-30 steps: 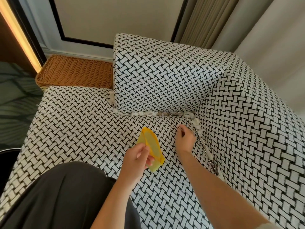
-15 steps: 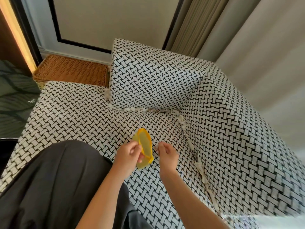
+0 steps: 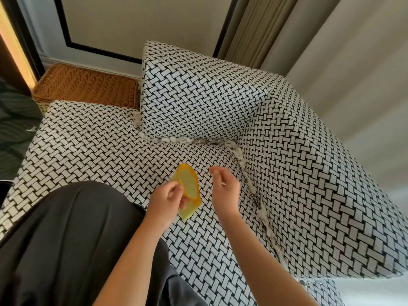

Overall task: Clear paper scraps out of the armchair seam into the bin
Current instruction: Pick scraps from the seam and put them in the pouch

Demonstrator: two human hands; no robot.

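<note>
The armchair (image 3: 99, 140) is covered in black-and-white woven fabric. White paper scraps (image 3: 183, 140) fill the seam under the back cushion, and more scraps (image 3: 265, 217) lie along the seam by the right armrest. My left hand (image 3: 165, 202) grips a small yellow bin (image 3: 187, 184) over the seat, its mouth tilted up and to the right. My right hand (image 3: 227, 191) hovers just right of the bin's rim with relaxed, loosely curled fingers, and I see nothing held in it.
A brown wicker basket (image 3: 88, 87) stands behind the seat at the left. Curtains (image 3: 331, 51) hang beyond the right armrest. My lap in dark cloth (image 3: 66, 239) covers the seat's front left.
My right hand came from the right seam to the bin's rim with pinched fingers. It has now drawn slightly away to the right with loosened fingers. The bin stays in my left hand.
</note>
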